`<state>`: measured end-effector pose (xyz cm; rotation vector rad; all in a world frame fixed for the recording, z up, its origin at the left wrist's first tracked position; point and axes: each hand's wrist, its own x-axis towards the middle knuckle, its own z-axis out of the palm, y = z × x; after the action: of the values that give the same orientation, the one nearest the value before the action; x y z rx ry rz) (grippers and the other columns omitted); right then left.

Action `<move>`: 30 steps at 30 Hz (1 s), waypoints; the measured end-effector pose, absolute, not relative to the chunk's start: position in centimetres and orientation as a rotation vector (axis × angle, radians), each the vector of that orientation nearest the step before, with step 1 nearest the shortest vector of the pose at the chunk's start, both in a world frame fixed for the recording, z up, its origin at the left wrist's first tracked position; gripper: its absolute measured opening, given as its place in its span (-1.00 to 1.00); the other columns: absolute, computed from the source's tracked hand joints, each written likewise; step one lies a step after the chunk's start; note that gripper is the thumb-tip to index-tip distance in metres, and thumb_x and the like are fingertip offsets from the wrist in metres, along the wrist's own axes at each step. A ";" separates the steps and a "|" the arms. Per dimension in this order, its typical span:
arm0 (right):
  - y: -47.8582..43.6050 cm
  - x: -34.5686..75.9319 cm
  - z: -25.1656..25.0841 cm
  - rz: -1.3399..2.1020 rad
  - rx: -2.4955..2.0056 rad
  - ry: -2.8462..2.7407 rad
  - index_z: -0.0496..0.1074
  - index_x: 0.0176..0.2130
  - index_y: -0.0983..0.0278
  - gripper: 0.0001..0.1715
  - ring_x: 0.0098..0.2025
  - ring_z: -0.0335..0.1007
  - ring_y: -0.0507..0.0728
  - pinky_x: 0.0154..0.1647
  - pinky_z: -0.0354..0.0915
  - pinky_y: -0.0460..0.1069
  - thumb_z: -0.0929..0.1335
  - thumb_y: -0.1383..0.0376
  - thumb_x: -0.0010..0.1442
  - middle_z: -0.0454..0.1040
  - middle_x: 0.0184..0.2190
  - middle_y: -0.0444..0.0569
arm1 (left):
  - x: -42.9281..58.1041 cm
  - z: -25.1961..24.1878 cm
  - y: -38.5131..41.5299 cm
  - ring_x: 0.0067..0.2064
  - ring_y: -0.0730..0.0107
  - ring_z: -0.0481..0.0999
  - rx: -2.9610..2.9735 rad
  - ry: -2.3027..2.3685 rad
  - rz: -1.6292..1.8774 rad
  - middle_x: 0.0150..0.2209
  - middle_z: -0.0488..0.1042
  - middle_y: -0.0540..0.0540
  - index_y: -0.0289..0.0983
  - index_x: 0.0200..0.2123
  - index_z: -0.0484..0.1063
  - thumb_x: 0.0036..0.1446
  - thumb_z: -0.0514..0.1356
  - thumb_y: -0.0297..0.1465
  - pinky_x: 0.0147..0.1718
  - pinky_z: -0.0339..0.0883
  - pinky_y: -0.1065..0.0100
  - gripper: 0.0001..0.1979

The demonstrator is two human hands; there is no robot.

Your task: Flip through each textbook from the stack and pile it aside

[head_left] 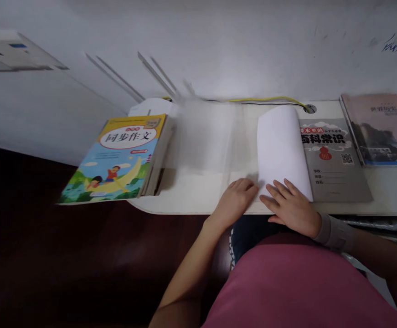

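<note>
A sheet of white paper (282,148) stands in front of me on the white desk, its top edge bulging as if folded or curled over. My left hand (238,199) is at its lower left corner, fingers bent and drawn together against the edge; the fingertips are partly hidden. Flat on the paper's lower part rests my right hand (292,207), with its fingers spread. To the left of the paper, something translucent like a clear plastic sheet (203,136) lies on the desk, blurred. A grey book (338,182) touches the paper's right side.
A stack of books (116,157) with a colourful top cover overhangs the desk's left end, and another white sheet (153,105) shows behind it. At far right lies a pinkish book (384,127). A yellow cable (263,99) runs along the wall to a desk hole (310,109).
</note>
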<state>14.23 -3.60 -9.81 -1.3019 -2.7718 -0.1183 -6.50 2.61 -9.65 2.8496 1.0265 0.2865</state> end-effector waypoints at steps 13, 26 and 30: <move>-3.9 13.5 -10.1 -0.091 -1.273 -2.772 0.30 0.16 0.40 -0.21 0.23 0.19 0.33 0.24 0.12 0.22 0.40 -0.01 0.10 0.27 0.21 0.26 | -5.5 -9.6 2.7 -0.08 0.23 0.43 2.737 0.941 0.359 -0.13 0.44 -0.20 -0.32 -0.04 0.37 0.25 0.00 -0.54 -0.10 0.42 0.17 -0.74; 9.8 23.6 -8.4 0.342 -1.595 -2.055 0.13 0.28 0.26 -0.31 0.40 -0.24 0.26 0.30 -0.03 0.29 0.26 0.07 0.25 -0.07 0.37 0.12 | -3.0 -12.3 0.4 0.14 0.13 0.38 2.596 1.183 0.800 0.03 0.47 -0.26 -0.32 -0.04 0.43 0.28 0.02 -0.42 0.10 0.34 -0.02 -0.73; 11.6 23.8 -11.4 0.419 -1.582 -2.000 0.08 0.30 0.21 -0.28 0.39 -0.21 0.27 0.29 -0.04 0.33 0.28 0.14 0.21 -0.09 0.38 0.11 | 0.4 -11.6 0.2 0.32 0.04 0.09 2.516 1.240 0.833 0.22 0.24 -0.41 -0.43 0.18 0.22 0.31 0.00 -0.29 0.18 0.22 -0.03 -0.54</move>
<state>23.75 11.58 -11.44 -1.5823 -1.9997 0.4185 0.39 0.20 -11.58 2.5163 1.2401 0.8327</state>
